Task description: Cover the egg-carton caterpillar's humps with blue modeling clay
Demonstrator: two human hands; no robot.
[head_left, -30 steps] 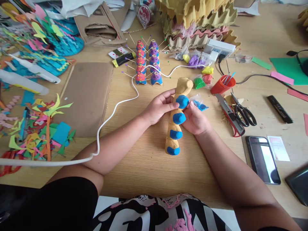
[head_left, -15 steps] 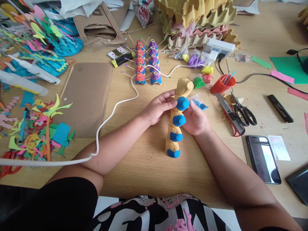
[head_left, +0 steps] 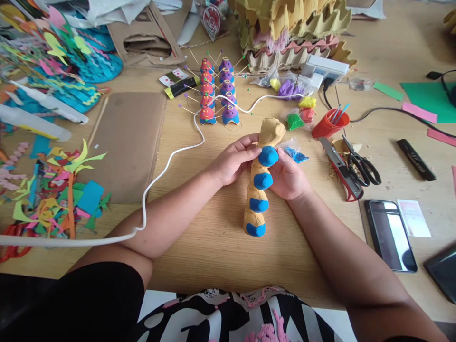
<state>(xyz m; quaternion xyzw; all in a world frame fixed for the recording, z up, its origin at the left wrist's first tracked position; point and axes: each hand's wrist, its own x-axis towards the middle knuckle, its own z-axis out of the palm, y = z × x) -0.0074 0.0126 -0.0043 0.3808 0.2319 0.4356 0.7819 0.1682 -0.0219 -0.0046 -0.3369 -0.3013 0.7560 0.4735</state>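
A tan egg carton strip [head_left: 257, 195] is held up over the table between both hands. Several of its bumps carry blue clay [head_left: 263, 181], while the far bump is bare. My left hand [head_left: 233, 160] grips the strip from the left, thumb at the edge of the uppermost blue patch. On the other side, my right hand [head_left: 289, 176] holds the strip with its thumb against that same patch; its other fingers are mostly hidden behind the strip. Just beyond the right hand lies a small bag of blue clay [head_left: 295, 154].
Red and purple egg carton caterpillars [head_left: 207, 90] stand ahead, under a white cable [head_left: 174, 154]. To the right are a red cup [head_left: 329, 124], a utility knife [head_left: 338, 164], black scissors [head_left: 364, 166] and a phone [head_left: 390, 235]. Paper scraps [head_left: 67, 194] and cardboard [head_left: 128, 142] lie left.
The egg carton strip has shifted slightly left and tilted a little in my hands. Both hands keep their hold; the things on the table stay where they were.
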